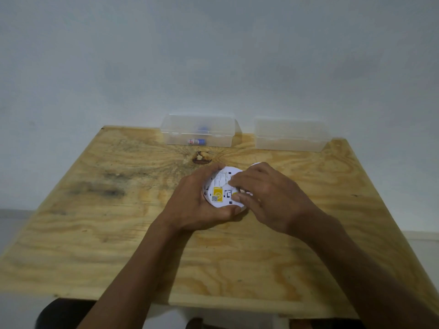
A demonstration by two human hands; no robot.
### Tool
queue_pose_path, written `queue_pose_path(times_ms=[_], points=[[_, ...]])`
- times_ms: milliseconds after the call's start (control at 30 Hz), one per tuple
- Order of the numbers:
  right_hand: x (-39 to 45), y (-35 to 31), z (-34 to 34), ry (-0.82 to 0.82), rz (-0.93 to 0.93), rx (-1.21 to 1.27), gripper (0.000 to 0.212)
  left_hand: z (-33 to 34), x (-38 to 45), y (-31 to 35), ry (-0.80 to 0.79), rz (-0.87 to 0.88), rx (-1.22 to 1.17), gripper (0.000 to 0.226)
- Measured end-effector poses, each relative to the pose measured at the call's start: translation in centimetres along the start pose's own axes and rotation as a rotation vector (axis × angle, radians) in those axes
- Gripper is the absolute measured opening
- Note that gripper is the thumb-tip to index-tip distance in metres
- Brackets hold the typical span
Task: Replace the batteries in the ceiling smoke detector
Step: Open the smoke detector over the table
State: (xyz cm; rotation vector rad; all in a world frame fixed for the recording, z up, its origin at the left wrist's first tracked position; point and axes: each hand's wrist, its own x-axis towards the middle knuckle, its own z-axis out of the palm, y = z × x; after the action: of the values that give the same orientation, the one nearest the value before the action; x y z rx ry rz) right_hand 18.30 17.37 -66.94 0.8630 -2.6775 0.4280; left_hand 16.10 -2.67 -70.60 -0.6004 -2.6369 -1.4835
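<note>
Item: round white plastic smoke detector (222, 188), turned underside up, yellow label and printed markings showing; held just above or on the table near its middle, slightly toward the far edge.
Support: bare plywood table (118, 233), pale grain with a dark knot toward the far edge.
Left hand (197, 203): fingers and thumb curled round the detector's left and near rim, gripping it and cradling the body.
Right hand (263, 195): over the detector's right half, fingertips (237, 197) bent down onto the underside near the label; it appears to pinch or press a small part there, but what lies beneath the fingers is hidden.
Second white piece: a curved white edge (257, 164) shows just beyond the right hand's knuckles; possibly a separate cover or mounting plate, cannot tell.
Far edge, left of centre: clear lidded plastic box (198, 130) holding a small cylindrical battery with blue and red wrap (196, 141).
Far edge, right: second clear plastic box (291, 135), no contents visible.
Key relation: detector lies directly between both hands, flat face up toward the person; right hand is the working one, on the battery side, left only steadies.
Step judged: opening or working the battery bay; battery box is well apart, beyond the detector.
</note>
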Motion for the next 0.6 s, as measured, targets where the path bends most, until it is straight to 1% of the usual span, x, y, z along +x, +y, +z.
queue_pose_path(times_ms=[133,200,267,333,367,400,467,533,600], points=[[0.7,-0.3,0.8,0.178,0.032,0.010,0.032,-0.1,0.0,-0.1,0.001,0.014,0.013,0.089],[1.3,-0.8,1.3,0.206,0.103,0.091,0.027,0.0,0.0,0.1,0.003,0.040,0.002,0.084],[2.0,-1.3,1.1,0.230,0.219,0.284,0.024,0.0,-0.2,0.2,-0.005,0.039,0.006,0.084],[2.5,-1.4,0.2,0.280,0.395,0.547,0.024,-0.1,-0.3,0.1,-0.003,0.009,0.042,0.092],[2.7,-1.3,-0.3,0.301,0.470,0.632,0.025,-0.1,-0.3,-0.1,0.001,-0.003,0.060,0.097],[2.7,-1.0,-0.7,0.296,0.514,0.652,0.024,0.0,-0.4,-0.1,-0.001,-0.013,0.069,0.101],[2.5,-0.3,-1.4,0.200,0.512,0.564,0.019,0.0,-0.4,-0.1,-0.009,-0.024,0.058,0.106],[2.0,0.2,-1.2,0.089,0.491,0.426,0.013,0.1,-0.4,0.0,-0.005,-0.021,0.067,0.103],[1.4,0.5,-0.5,0.017,0.497,0.343,0.010,0.2,-0.4,-0.1,0.000,-0.009,0.097,0.098]])
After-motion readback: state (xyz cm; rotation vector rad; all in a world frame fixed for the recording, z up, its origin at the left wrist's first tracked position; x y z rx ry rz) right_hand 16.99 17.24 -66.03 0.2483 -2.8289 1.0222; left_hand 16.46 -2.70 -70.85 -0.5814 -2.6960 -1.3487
